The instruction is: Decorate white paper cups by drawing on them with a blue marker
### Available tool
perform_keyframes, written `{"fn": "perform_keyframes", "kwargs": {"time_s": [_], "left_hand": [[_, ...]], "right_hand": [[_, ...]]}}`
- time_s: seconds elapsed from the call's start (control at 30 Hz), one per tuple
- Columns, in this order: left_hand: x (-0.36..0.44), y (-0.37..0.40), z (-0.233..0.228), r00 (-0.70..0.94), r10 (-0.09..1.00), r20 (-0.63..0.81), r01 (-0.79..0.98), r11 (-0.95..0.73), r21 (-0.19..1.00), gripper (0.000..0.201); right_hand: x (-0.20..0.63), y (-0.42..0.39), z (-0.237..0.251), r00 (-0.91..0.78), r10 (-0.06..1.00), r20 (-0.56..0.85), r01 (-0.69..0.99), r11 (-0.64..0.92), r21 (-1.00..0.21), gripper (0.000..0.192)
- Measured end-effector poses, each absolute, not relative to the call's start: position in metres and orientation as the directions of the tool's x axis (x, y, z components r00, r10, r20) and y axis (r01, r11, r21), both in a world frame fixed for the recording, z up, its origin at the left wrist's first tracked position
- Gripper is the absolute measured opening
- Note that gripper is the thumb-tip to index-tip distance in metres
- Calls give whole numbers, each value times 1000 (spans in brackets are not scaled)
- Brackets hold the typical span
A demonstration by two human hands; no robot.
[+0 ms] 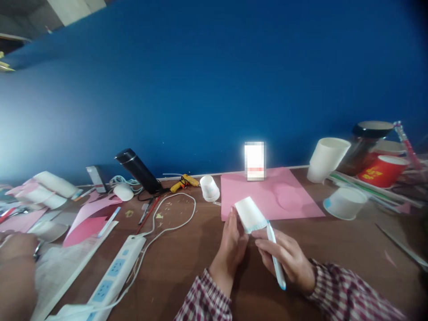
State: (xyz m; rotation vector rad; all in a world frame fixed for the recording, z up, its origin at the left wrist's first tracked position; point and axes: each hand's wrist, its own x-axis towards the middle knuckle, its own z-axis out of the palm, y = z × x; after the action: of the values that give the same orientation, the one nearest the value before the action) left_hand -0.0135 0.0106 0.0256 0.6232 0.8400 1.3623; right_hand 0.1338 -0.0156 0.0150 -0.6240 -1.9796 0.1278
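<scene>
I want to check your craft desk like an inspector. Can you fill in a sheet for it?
Surface: brown wooden table, paper scraps scattered.
Job's things: small paper cup in left hand; pen in right hand, tip at cup.
Clutter: pink paper sheet, white cups, red cup, glue gun.
Hands: both gripping.
Cables: power strip with white cord.
Surroundings: blue wall; another person's hand.

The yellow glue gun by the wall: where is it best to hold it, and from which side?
Grip the glue gun by its handle, probably coming from above and the front. It lies flat on the table, apart from the small paper cup at its right.
</scene>
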Motion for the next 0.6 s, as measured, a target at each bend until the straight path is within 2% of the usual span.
{"fn": "perform_keyframes", "kwargs": {"time_s": [0.27, 0.4, 0.6], "left_hand": [[-4, 5, 28, 295, 951, -89, -653, 268, 709, 25], [-7, 9, 27, 238, 968, -83, -743, 236, 626, 20], [-14, 17, 26, 225, 946, -232, -798, 316, 513, 30]], "right_hand": [[139, -13, 9, -402, 468, 788, 354, 872, -337, 40], [137, -15, 7, -307, 524, 795, 315, 844, -434, 36], [135, -18, 6, -232, 624, 747, 270, 779, -566, 26]]}}
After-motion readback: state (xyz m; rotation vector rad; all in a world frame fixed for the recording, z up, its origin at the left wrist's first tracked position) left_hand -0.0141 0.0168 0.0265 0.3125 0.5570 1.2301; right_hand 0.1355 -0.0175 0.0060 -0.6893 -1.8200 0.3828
